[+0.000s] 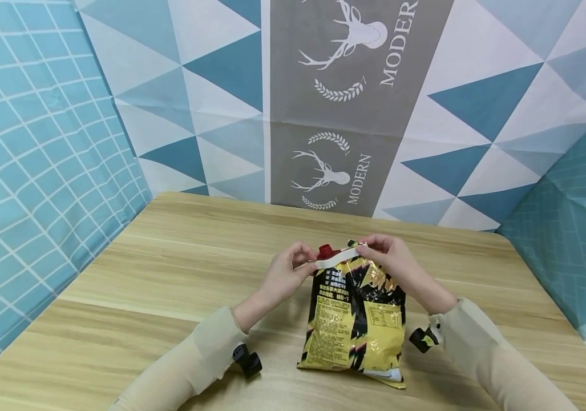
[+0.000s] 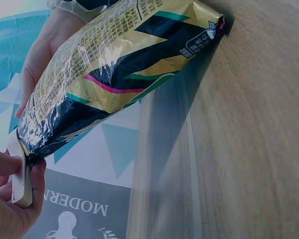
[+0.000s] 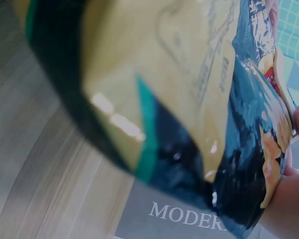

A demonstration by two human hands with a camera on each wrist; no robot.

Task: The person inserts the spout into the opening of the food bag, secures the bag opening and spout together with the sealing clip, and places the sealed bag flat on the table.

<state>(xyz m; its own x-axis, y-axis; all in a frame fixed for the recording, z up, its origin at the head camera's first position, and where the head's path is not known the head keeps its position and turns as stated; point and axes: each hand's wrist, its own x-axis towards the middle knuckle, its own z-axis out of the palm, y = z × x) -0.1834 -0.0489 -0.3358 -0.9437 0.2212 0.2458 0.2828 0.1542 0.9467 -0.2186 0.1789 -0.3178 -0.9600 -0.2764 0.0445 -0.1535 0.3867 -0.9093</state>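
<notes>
A glossy yellow and black snack bag (image 1: pixel 356 319) stands in front of me, its printed back toward me in the head view. Along its top edge runs a white bag clip (image 1: pixel 336 258) with a red capped spout (image 1: pixel 326 251) behind it. My left hand (image 1: pixel 290 268) pinches the clip's left end between thumb and fingers; the left wrist view shows the clip's white end (image 2: pixel 23 184) in that grip. At the other end, my right hand (image 1: pixel 392 260) pinches the bag's top right corner and the clip, thumb in front. The right wrist view is mostly filled by the bag (image 3: pixel 159 89).
The wood-grain table (image 1: pixel 200 274) extends around the bag. A patterned cloth wall (image 1: pixel 318 114) rises behind its far edge, with blue tiled cloth (image 1: pixel 41 142) on the left. Small black wrist cameras (image 1: pixel 247 361) sit under both forearms, close to the bag's sides.
</notes>
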